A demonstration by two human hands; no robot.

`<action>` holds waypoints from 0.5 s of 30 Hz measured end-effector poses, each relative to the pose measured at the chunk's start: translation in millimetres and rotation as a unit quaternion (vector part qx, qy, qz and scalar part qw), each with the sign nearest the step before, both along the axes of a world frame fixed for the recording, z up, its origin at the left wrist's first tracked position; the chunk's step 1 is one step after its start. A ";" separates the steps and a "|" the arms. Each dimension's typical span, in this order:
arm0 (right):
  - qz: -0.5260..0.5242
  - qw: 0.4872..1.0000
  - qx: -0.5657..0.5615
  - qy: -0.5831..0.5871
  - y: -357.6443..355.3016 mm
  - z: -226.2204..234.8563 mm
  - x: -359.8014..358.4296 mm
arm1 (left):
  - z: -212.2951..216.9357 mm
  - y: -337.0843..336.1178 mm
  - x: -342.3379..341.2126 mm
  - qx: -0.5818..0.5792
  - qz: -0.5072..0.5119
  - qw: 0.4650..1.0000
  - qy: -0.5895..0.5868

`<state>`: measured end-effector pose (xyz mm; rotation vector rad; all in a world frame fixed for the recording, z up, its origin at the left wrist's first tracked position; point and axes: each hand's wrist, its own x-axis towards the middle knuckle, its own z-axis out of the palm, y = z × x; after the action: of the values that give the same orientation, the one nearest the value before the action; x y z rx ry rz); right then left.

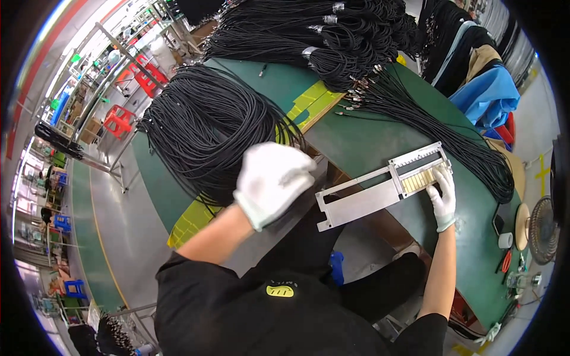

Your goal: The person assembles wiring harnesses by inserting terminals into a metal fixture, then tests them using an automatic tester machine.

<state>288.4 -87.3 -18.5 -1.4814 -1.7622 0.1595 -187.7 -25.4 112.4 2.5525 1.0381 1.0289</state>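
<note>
My left hand [273, 183], in a white glove and blurred by motion, hovers beside a big coil of black cables [202, 118]. Its fingers look curled together; whatever they may hold is hidden. A silver metal fixture [362, 209], a long flat frame with open slots, overhangs the near edge of the green table. My gloved right hand [443, 199] grips the fixture's right end, its fingertips over a row of brass-coloured pieces [417, 180] set in the frame.
A large heap of bundled black cables [362, 35] fills the table's far side. Loose cables with metal ends [433, 130] run along the right. A phone [498, 219], a tape roll [505, 240] and a small fan [541, 230] stand at the right edge. Red stools [119, 121] are on the floor at left.
</note>
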 end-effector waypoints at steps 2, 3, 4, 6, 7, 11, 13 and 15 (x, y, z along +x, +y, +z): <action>-0.027 0.999 -0.004 0.023 -2.7 -3.6 2.1 | 27.4 23.7 -43.6 0.069 0.122 0.990 0.019; -0.028 0.999 0.000 0.022 -2.8 -4.9 3.0 | 36.6 35.0 -61.3 0.048 0.189 0.979 0.056; -0.035 0.999 0.003 0.027 -2.2 -6.0 3.6 | 40.9 45.2 -73.9 0.006 0.264 0.961 0.087; -0.051 0.999 0.008 -0.001 -0.3 -8.5 4.2 | 40.3 61.5 -91.0 -0.148 0.303 0.934 0.117; -0.058 0.998 0.004 0.002 0.3 -9.7 4.3 | 37.0 72.0 -94.0 -0.225 0.286 0.923 0.126; -0.067 0.998 0.013 0.019 -0.9 -13.2 4.6 | 8.9 90.4 -89.9 -0.218 0.245 0.941 0.079; -0.079 0.997 0.008 0.006 -1.7 -13.6 4.8 | 4.1 98.2 -92.0 -0.226 0.220 0.949 0.023; -0.070 0.997 0.006 0.031 -1.8 -13.4 4.6 | 3.8 103.4 -97.3 -0.228 0.201 0.953 -0.010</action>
<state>293.0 -89.1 -31.9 -1.5676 -1.6010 0.1212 -285.0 78.0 116.2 2.0007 1.6157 0.7734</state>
